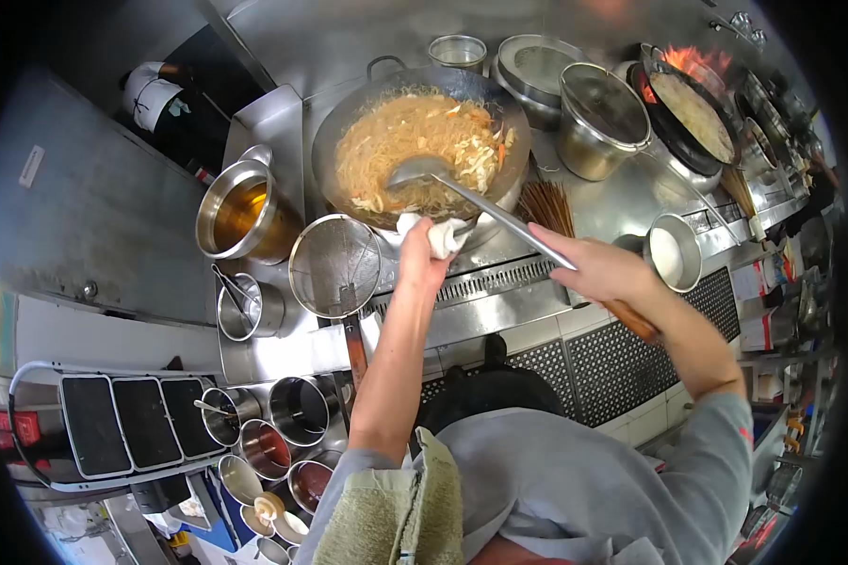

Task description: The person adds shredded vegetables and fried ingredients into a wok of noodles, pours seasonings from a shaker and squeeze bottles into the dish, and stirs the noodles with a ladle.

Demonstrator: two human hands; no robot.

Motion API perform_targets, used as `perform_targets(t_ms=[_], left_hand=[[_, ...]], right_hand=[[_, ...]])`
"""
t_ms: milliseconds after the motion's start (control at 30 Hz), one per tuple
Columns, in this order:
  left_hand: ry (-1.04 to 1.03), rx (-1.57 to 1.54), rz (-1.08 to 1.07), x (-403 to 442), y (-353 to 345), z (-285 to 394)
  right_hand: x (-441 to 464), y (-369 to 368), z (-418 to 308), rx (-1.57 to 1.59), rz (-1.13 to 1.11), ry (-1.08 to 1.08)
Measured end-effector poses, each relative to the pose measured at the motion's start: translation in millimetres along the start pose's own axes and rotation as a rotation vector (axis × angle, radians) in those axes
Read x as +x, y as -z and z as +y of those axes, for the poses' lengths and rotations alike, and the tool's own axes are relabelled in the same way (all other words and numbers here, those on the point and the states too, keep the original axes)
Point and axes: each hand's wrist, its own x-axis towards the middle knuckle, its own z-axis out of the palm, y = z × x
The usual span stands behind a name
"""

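Note:
A big wok (pixel 325 155) full of thin noodles (pixel 372 146) with egg and carrot-like orange shreds sits in front of me. My left hand (pixel 422 256) is closed on a folded white cloth (pixel 446 237) at the wok's near rim. What the cloth covers there is hidden. My right hand (pixel 601 270) grips the long shaft of a wok ladle (pixel 499 215), whose wooden end sticks out below the palm. The ladle's bowl lies among the noodles, left of the pale egg pieces.
Left of the wok are a pot of amber liquid (pixel 219 247) and a mesh strainer (pixel 322 268). A bamboo brush (pixel 546 205) and a strainer-topped pot (pixel 589 155) stand to the right. Flames (pixel 697 64) rise behind a second wok (pixel 674 132). Another person (pixel 151 99) is far left.

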Motion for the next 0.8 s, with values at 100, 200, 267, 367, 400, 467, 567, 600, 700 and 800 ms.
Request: perform_targets(t_ms=[100,200,267,367,400,467,567,600,700,800], left_hand=[[-0.065,-0.006,-0.017,-46,17,-45],[-0.063,-0.011,-0.049,-87,13,-47],[-0.033,-0.022,-0.004,-76,1,-20],[-0.021,0.001,-0.004,-49,-14,20],[-0.023,0.003,0.024,-39,-13,21],[-0.032,0.049,0.012,-24,-5,11],[-0.074,0.053,-0.067,-40,20,-42],[-0.088,0.097,-0.042,-57,30,-58],[-0.145,-0.024,-0.056,-71,32,-59],[-0.047,-0.009,0.017,-48,-4,6]], right_hand=[[25,-40,30,-0.078,0.230,0.185],[2,-38,23,-0.051,0.303,0.218],[-23,-29,21,-0.123,0.202,0.201],[-55,5,-15,0.004,0.021,0.048],[-56,9,-23,0.041,-0.076,-0.055],[-29,2,-13,-0.018,-0.001,-0.013],[10,-25,13,-0.088,0.161,0.079],[15,-30,17,-0.089,0.249,0.136],[-4,-26,22,-0.087,0.250,0.165],[-44,-8,11,-0.078,0.169,0.195]])
